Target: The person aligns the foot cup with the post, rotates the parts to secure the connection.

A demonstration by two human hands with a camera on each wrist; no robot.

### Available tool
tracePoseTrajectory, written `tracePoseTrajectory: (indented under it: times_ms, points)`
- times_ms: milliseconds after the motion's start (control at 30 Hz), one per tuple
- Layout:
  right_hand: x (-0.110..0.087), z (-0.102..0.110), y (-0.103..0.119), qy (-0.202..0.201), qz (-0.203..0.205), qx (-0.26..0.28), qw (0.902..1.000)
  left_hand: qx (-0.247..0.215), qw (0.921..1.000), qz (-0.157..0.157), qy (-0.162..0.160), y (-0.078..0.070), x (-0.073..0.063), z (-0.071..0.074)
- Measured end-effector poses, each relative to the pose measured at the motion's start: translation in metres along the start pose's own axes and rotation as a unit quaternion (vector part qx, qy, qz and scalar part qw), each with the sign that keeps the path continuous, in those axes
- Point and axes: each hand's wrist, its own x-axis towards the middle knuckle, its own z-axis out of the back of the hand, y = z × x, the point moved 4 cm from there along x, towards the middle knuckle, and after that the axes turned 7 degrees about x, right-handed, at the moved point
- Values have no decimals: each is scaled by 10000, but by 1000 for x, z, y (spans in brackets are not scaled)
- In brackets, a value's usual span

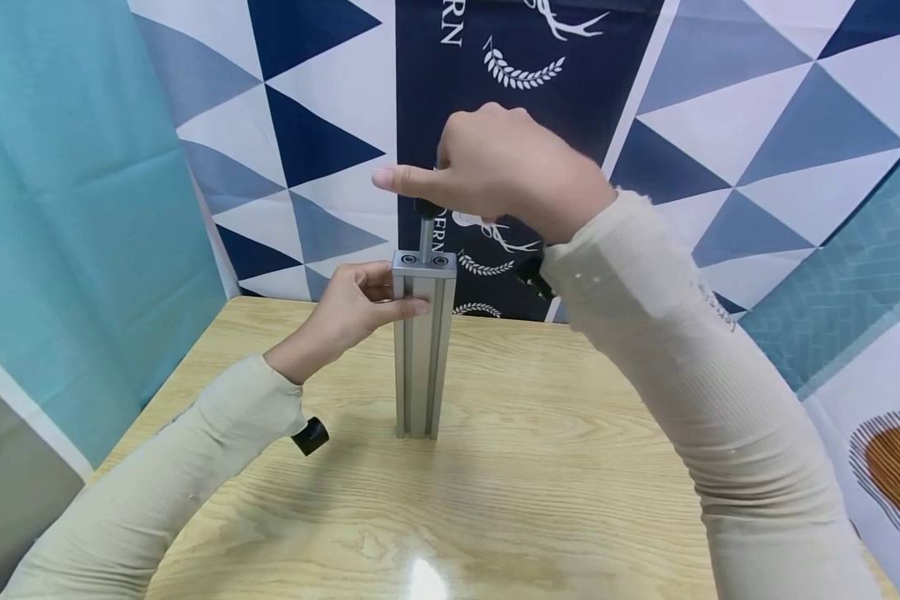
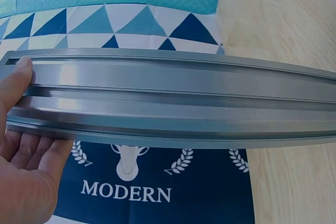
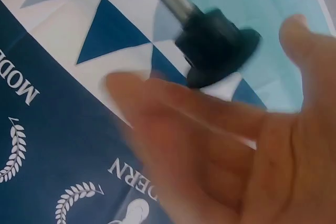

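A silver aluminium profile [image 1: 417, 358] stands upright on the table. Two screws sit in its top end plate [image 1: 424, 268], and a metal rod [image 1: 426, 240] rises between them. A black flanged foot [image 3: 215, 45] caps the rod. My left hand [image 1: 345, 310] grips the profile near its top; in the left wrist view the thumb lies along one face [image 2: 173, 77] and the fingers are at the opposite edge. Around the foot is my right hand [image 1: 498, 162], thumb out and apart from it. The right wrist view shows blurred fingers beside the foot; whether they touch it I cannot tell.
The wooden table [image 1: 570, 467] extends around the profile. A patterned blue and white cloth [image 1: 330, 108] hangs close behind, with a teal curtain [image 1: 67, 167] at the left. A black wrist device [image 1: 311, 436] projects from the left sleeve.
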Motion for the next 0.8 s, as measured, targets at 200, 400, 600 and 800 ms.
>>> tracePoseTrajectory:
  times_ms: [200,400,600,800]
  points:
    - [-2,0,-3,1263,1474,-358,9803,-61,9999,-135,11,0,0,-1]
    - [-3,1,0,875,1973,-246,9761,-150,9998,-94,28,0,-1,-3]
    - [-2,4,3,272,1788,-190,9833,-163,9998,-112,52,-2,-1,-2]
    - [8,1,3,-796,842,-353,9926,-147,9998,-98,-25,-2,0,0]
